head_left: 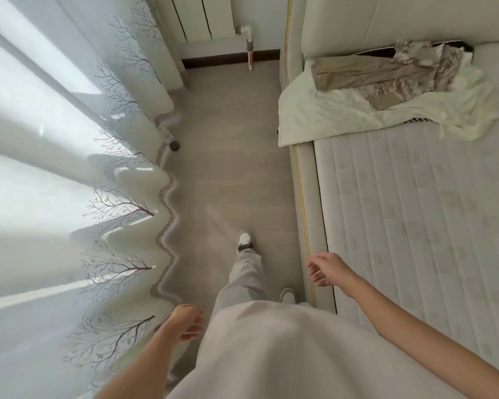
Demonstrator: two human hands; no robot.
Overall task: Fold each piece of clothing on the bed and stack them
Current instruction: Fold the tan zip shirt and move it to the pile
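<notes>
While hands [185,322] hang, rumpled clothing [386,79], quilted mattress [415,211]

Two bare hands show, the left hand [185,322] and the right hand [327,269], both empty with loosely curled fingers. Two shoes show on the floor: one shoe [245,240] ahead, a second shoe [288,295] partly hidden. At the far corner of the one bed [415,211] lie a beige garment [369,73], a patterned garment [432,61] and a pale cream garment [343,110]; any further pieces beneath cannot be counted. One curtain [69,168] hangs, and one radiator [202,15] stands.
</notes>
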